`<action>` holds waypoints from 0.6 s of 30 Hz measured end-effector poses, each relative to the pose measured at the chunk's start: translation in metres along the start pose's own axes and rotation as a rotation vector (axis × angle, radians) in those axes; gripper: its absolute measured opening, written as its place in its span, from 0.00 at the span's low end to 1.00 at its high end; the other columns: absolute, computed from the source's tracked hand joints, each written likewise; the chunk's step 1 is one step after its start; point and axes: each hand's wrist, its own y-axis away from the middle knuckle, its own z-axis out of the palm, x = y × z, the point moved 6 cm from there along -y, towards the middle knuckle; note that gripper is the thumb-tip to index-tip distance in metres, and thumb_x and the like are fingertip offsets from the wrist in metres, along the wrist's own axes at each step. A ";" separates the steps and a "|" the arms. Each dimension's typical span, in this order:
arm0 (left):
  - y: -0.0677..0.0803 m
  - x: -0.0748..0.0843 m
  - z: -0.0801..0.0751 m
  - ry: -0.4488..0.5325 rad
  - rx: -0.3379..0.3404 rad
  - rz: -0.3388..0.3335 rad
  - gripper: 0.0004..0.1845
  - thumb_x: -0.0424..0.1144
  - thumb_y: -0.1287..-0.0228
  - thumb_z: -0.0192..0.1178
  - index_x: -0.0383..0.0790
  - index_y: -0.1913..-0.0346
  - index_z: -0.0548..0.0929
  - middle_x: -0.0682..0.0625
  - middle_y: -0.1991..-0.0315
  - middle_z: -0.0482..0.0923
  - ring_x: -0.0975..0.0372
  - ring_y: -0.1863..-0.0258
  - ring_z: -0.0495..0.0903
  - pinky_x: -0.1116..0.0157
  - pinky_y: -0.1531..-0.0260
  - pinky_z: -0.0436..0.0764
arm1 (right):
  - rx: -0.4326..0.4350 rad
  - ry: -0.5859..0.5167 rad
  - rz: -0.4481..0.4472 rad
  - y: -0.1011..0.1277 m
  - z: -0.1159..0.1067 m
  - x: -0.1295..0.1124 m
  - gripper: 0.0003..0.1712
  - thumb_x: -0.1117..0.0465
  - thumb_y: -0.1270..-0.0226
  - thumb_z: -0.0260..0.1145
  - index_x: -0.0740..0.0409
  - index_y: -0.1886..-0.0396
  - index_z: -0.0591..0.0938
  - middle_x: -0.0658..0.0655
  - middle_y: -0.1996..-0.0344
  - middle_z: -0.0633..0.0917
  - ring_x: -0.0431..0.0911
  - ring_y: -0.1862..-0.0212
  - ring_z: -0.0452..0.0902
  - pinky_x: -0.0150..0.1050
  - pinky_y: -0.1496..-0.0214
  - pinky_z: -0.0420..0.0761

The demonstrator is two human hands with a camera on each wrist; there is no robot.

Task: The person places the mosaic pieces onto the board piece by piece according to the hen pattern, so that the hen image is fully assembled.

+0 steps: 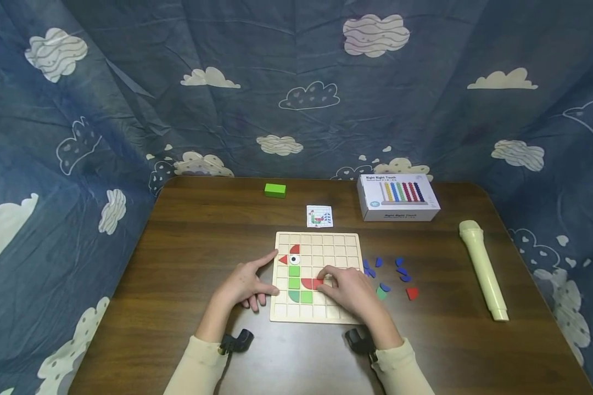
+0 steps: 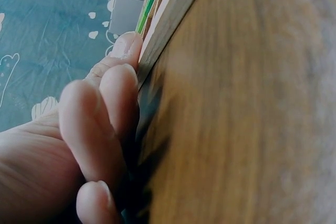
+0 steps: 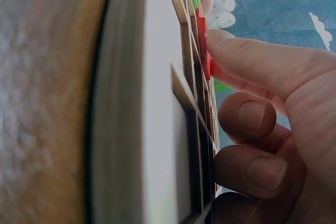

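A pale wooden grid board (image 1: 333, 312) lies on the table, with colored pieces in its left and middle cells. My left hand (image 1: 242, 282) touches the board's left edge with spread thumb and index finger; its other fingers bend beneath the palm. Over the board's middle, my right hand (image 1: 351, 291) pinches a red piece (image 1: 318, 284) between thumb and index finger, beside a red quarter-circle (image 1: 306, 283). In the right wrist view, the thumb lies against red (image 3: 202, 40) at the grid. A red triangle (image 1: 284, 260), an eye piece (image 1: 294, 259) and green squares (image 1: 294, 271) sit nearby.
Loose blue pieces (image 1: 402, 271), a red piece (image 1: 412, 294) and a green piece (image 1: 381, 293) lie right of the board. Behind it are a picture card (image 1: 319, 216), a green block (image 1: 275, 190) and a white box (image 1: 399, 197). A cream tube (image 1: 484, 271) lies far right.
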 end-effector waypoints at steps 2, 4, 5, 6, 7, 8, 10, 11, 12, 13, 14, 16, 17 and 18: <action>0.000 0.000 0.000 0.003 0.001 -0.001 0.55 0.46 0.42 0.81 0.76 0.18 0.60 0.44 0.83 0.86 0.59 0.90 0.83 0.67 0.91 0.76 | -0.002 -0.004 0.002 0.000 0.000 0.000 0.09 0.46 0.34 0.78 0.37 0.57 0.90 0.43 0.86 0.69 0.38 0.80 0.60 0.34 0.74 0.59; 0.000 0.000 0.000 0.002 0.002 -0.003 0.54 0.46 0.42 0.81 0.77 0.18 0.60 0.44 0.83 0.86 0.58 0.90 0.83 0.68 0.91 0.76 | -0.004 -0.008 0.001 0.000 0.000 0.000 0.09 0.46 0.34 0.78 0.36 0.56 0.91 0.42 0.87 0.68 0.38 0.80 0.59 0.34 0.74 0.59; 0.000 -0.001 0.000 0.002 0.001 -0.006 0.54 0.46 0.42 0.81 0.77 0.18 0.60 0.44 0.83 0.86 0.58 0.90 0.84 0.68 0.91 0.76 | -0.005 -0.009 -0.003 0.000 0.000 0.000 0.09 0.46 0.33 0.78 0.36 0.55 0.91 0.42 0.87 0.68 0.38 0.80 0.59 0.34 0.74 0.59; 0.000 -0.001 0.000 0.002 0.001 -0.009 0.54 0.46 0.42 0.81 0.77 0.18 0.60 0.44 0.83 0.86 0.58 0.90 0.84 0.68 0.91 0.76 | -0.007 -0.009 -0.008 0.000 0.001 0.000 0.10 0.46 0.33 0.78 0.35 0.54 0.91 0.42 0.87 0.68 0.38 0.80 0.60 0.34 0.74 0.59; 0.000 -0.001 0.001 0.002 -0.001 -0.013 0.55 0.46 0.42 0.81 0.77 0.18 0.60 0.44 0.83 0.86 0.58 0.90 0.84 0.68 0.90 0.76 | -0.008 -0.008 -0.013 0.000 0.001 0.000 0.10 0.46 0.33 0.78 0.34 0.53 0.91 0.41 0.87 0.68 0.38 0.80 0.60 0.34 0.73 0.60; 0.000 -0.001 0.001 0.002 -0.002 -0.015 0.55 0.46 0.42 0.81 0.78 0.18 0.60 0.44 0.83 0.86 0.58 0.89 0.84 0.68 0.90 0.76 | -0.011 -0.006 -0.019 0.000 0.001 -0.001 0.11 0.46 0.33 0.78 0.34 0.52 0.92 0.41 0.86 0.68 0.38 0.79 0.60 0.34 0.73 0.60; 0.000 -0.001 0.001 0.003 -0.003 -0.017 0.55 0.46 0.43 0.82 0.77 0.18 0.60 0.44 0.83 0.86 0.57 0.89 0.84 0.68 0.90 0.76 | -0.014 -0.002 -0.029 0.001 0.001 -0.001 0.12 0.46 0.33 0.78 0.33 0.51 0.92 0.41 0.86 0.68 0.38 0.79 0.61 0.34 0.73 0.60; 0.000 -0.001 0.001 0.004 -0.005 -0.018 0.55 0.46 0.43 0.82 0.77 0.18 0.60 0.44 0.83 0.86 0.57 0.89 0.84 0.68 0.90 0.76 | -0.015 0.002 -0.032 0.001 0.002 -0.001 0.12 0.46 0.33 0.77 0.33 0.51 0.92 0.40 0.86 0.69 0.37 0.79 0.62 0.34 0.73 0.61; 0.000 -0.001 0.001 0.004 -0.006 -0.016 0.55 0.46 0.43 0.82 0.77 0.18 0.60 0.44 0.83 0.86 0.57 0.89 0.84 0.68 0.90 0.76 | -0.016 0.003 -0.033 0.001 0.002 -0.001 0.12 0.46 0.33 0.78 0.33 0.51 0.92 0.40 0.86 0.70 0.37 0.79 0.62 0.34 0.73 0.61; 0.000 -0.001 0.001 0.004 -0.006 -0.015 0.55 0.47 0.43 0.82 0.77 0.18 0.60 0.44 0.83 0.86 0.58 0.89 0.84 0.68 0.90 0.76 | -0.016 0.004 -0.032 0.001 0.002 -0.001 0.12 0.46 0.33 0.78 0.33 0.51 0.92 0.41 0.86 0.70 0.37 0.79 0.63 0.34 0.73 0.60; 0.000 -0.001 0.001 0.004 -0.005 -0.014 0.55 0.47 0.43 0.82 0.77 0.18 0.60 0.44 0.83 0.86 0.58 0.89 0.84 0.68 0.90 0.76 | -0.015 0.003 -0.031 0.001 0.002 -0.001 0.12 0.46 0.33 0.78 0.33 0.51 0.92 0.41 0.86 0.70 0.38 0.79 0.63 0.34 0.73 0.61; 0.000 -0.001 0.001 0.005 -0.004 -0.011 0.54 0.47 0.43 0.82 0.76 0.18 0.60 0.44 0.83 0.86 0.58 0.90 0.84 0.68 0.90 0.77 | -0.013 -0.001 -0.025 0.001 0.002 0.000 0.11 0.47 0.33 0.78 0.34 0.52 0.92 0.41 0.85 0.71 0.38 0.79 0.64 0.34 0.73 0.60; 0.000 -0.001 0.001 0.004 -0.004 -0.008 0.54 0.47 0.42 0.81 0.76 0.18 0.60 0.44 0.83 0.86 0.58 0.90 0.84 0.68 0.90 0.77 | -0.013 -0.004 -0.020 0.001 0.002 0.000 0.11 0.48 0.33 0.78 0.35 0.52 0.92 0.42 0.85 0.71 0.38 0.79 0.64 0.34 0.73 0.61; 0.000 -0.001 0.001 0.005 -0.003 -0.008 0.54 0.47 0.43 0.82 0.76 0.18 0.60 0.44 0.83 0.86 0.58 0.90 0.84 0.68 0.90 0.77 | -0.012 -0.007 -0.016 0.001 0.002 0.000 0.11 0.48 0.33 0.78 0.35 0.52 0.92 0.42 0.85 0.71 0.38 0.79 0.64 0.34 0.73 0.61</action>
